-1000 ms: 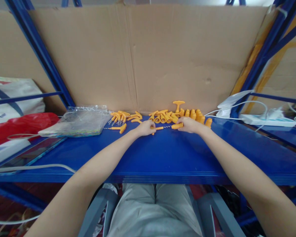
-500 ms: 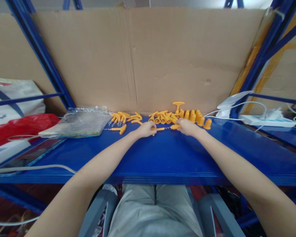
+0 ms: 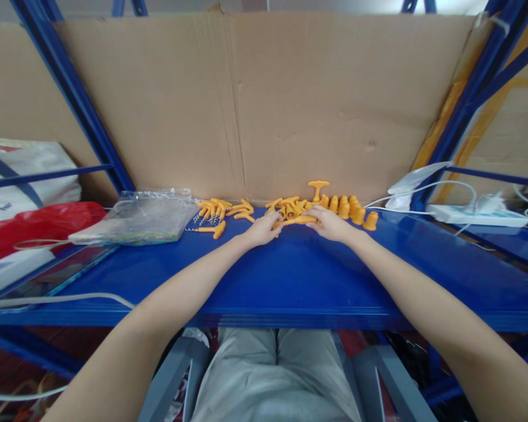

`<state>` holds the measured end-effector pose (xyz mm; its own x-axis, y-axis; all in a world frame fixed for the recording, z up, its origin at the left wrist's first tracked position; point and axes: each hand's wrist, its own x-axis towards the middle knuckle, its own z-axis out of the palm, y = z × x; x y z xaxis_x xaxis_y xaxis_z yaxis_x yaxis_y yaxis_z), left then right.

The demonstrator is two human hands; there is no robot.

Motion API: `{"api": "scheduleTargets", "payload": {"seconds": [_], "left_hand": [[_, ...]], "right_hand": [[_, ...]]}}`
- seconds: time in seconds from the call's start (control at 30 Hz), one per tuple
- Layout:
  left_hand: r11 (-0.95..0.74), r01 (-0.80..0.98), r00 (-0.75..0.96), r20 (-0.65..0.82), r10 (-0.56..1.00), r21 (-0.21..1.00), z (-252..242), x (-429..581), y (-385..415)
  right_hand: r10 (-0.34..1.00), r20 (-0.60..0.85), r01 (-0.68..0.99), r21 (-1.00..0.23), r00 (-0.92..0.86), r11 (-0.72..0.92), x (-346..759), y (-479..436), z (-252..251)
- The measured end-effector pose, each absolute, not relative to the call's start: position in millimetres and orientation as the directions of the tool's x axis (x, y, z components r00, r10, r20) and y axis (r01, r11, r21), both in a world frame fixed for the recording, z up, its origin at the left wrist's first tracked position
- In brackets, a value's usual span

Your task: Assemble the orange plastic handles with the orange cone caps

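Observation:
Both my hands reach to the back of a blue shelf. My left hand and my right hand are closed on the two ends of a thin orange part held between them. Just behind lies a heap of small orange plastic pieces. A row of orange cone-shaped pieces stands to the right, with a T-shaped orange piece upright behind. More curved orange pieces and small metal springs lie to the left.
A clear plastic bag lies at the left, with a red bag and a white bag beyond. A white power strip with cables sits at the right. A cardboard sheet backs the shelf between blue uprights.
The orange part held between my hands has shifted back toward the heap. My hands have come closer together, and the part now looks joined into one piece.

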<state>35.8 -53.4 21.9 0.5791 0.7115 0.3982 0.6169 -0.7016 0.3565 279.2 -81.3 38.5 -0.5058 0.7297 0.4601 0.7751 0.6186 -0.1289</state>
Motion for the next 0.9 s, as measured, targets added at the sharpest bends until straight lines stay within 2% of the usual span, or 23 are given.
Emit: {"api": "scheduleTargets", "payload": {"seconds": [0.17, 0.3, 0.4, 0.5, 0.6, 0.73, 0.9], "left_hand": [[-0.762, 0.560, 0.603, 0.470, 0.645, 0.325, 18, 35, -48], [-0.809, 0.535, 0.605, 0.558, 0.568, 0.244, 18, 29, -39], [-0.842, 0.502, 0.621, 0.595, 0.511, 0.198, 19, 24, -33], [-0.851, 0.502, 0.632, 0.605, 0.484, 0.157, 21, 20, -32], [-0.853, 0.507, 0.636, 0.615, 0.467, 0.123, 23, 18, -33], [-0.855, 0.506, 0.629, 0.632, 0.453, 0.109, 23, 19, -35], [-0.853, 0.500, 0.620, 0.625, 0.475, 0.153, 20, 20, -32]], "right_hand": [[0.727, 0.468, 0.763, -0.156, -0.502, 0.627, 279, -80, 37], [0.716, 0.519, 0.715, -0.254, -0.467, 0.651, 278, -75, 32], [0.731, 0.535, 0.612, -0.426, -0.423, 0.666, 282, -70, 31], [0.804, 0.462, 0.483, -0.643, -0.374, 0.594, 288, -69, 34], [0.856, 0.381, 0.397, -0.767, -0.350, 0.504, 291, -71, 38], [0.881, 0.334, 0.362, -0.818, -0.337, 0.448, 291, -75, 41], [0.864, 0.384, 0.374, -0.787, -0.324, 0.490, 288, -74, 39]]}}
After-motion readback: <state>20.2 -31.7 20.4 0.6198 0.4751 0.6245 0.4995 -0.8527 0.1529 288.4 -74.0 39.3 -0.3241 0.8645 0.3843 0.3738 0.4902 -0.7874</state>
